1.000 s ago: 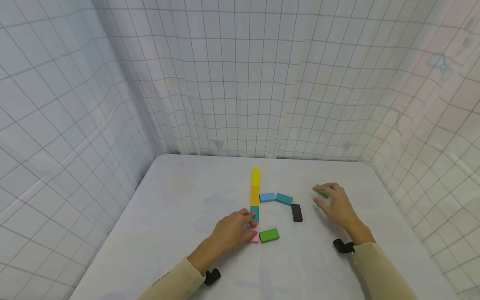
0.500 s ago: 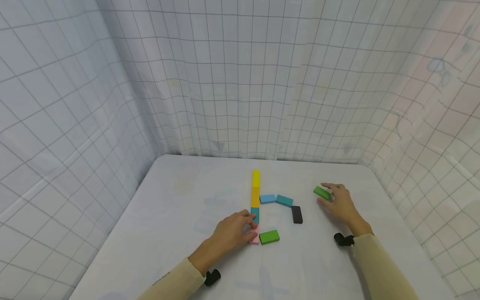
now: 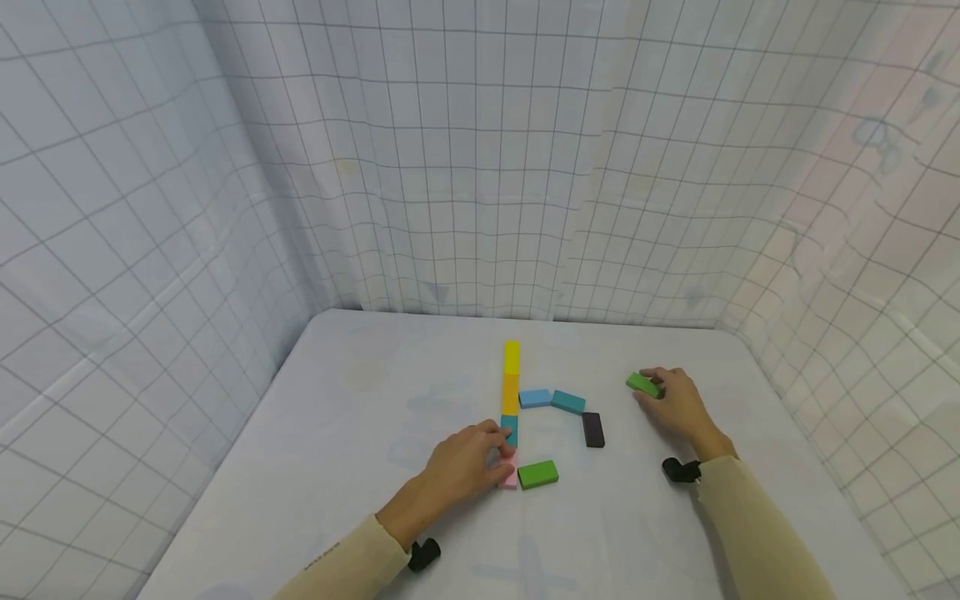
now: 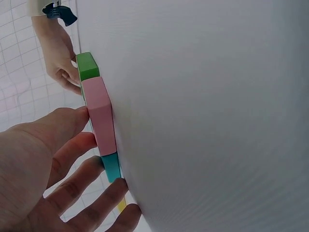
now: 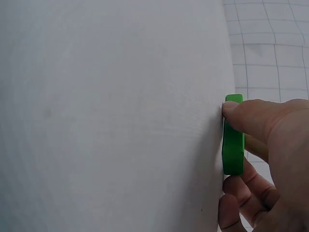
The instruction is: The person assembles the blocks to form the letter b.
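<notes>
My right hand (image 3: 675, 405) pinches a green block (image 3: 643, 383) at the right of the table. In the right wrist view its thumb lies against this green block (image 5: 233, 145), with the other fingers behind and beyond it. My left hand (image 3: 465, 460) rests at a straight column of blocks, its fingers relaxed. The thumb touches the pink block (image 4: 100, 116), and other fingertips lie by the teal block (image 4: 111, 167). Farther up that column come an orange block (image 3: 511, 394) and a yellow block (image 3: 512, 357). The left hand partly covers the pink and teal blocks in the head view.
Right of the column, a light blue block (image 3: 535, 398), a second teal block (image 3: 568, 402) and a black block (image 3: 593, 430) form a curve. Another green block (image 3: 538, 474) lies beside the pink one. Gridded white curtains (image 3: 480, 167) surround the white table (image 3: 360, 400).
My right hand's thumb and fingers have come together on the far green block, which shifted slightly. The left hand stays in place.
</notes>
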A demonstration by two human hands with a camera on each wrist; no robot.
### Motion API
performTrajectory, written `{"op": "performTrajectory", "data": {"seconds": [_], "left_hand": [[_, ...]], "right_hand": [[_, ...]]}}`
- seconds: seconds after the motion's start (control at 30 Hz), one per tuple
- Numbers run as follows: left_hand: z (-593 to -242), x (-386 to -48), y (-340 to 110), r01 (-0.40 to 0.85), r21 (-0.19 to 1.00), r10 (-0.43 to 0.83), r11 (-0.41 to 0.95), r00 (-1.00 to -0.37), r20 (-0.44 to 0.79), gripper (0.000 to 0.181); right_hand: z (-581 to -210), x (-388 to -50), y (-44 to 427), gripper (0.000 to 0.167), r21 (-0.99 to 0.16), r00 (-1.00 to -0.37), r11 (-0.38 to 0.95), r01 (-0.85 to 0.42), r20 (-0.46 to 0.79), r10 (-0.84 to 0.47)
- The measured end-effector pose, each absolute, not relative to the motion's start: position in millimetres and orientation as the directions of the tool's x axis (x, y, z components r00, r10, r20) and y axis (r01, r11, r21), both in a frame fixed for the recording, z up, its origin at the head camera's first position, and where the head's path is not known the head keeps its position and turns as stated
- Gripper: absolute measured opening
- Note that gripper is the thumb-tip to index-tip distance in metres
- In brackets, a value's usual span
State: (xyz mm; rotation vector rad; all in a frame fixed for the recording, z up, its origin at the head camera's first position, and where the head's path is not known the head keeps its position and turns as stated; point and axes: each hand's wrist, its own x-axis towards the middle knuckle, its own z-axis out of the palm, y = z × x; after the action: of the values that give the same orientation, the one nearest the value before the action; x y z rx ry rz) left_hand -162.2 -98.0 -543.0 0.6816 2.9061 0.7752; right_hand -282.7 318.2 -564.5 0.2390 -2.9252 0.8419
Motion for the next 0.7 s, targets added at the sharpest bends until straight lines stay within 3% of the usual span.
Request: {"op": "performTrajectory", "data": {"seconds": [0.17, 0.7], "left_hand": [[-543.1, -161.5, -97.9, 0.399, 0.488, 0.43, 0.776, -0.901, 0.053, 0.022], [-545.4, -162.4, -96.4, 0.385, 0.471, 0.42, 0.794, -0.907, 0.033, 0.024]], "right_hand": [[-563.8, -282.2, 315.7, 0.043, -0.509, -0.982, 0.842, -0.18, 0.137, -0.127], [-561.4, -278.2, 314.2, 0.041, -0.517, -0.981, 0.835, -0.188, 0.147, -0.13]]}}
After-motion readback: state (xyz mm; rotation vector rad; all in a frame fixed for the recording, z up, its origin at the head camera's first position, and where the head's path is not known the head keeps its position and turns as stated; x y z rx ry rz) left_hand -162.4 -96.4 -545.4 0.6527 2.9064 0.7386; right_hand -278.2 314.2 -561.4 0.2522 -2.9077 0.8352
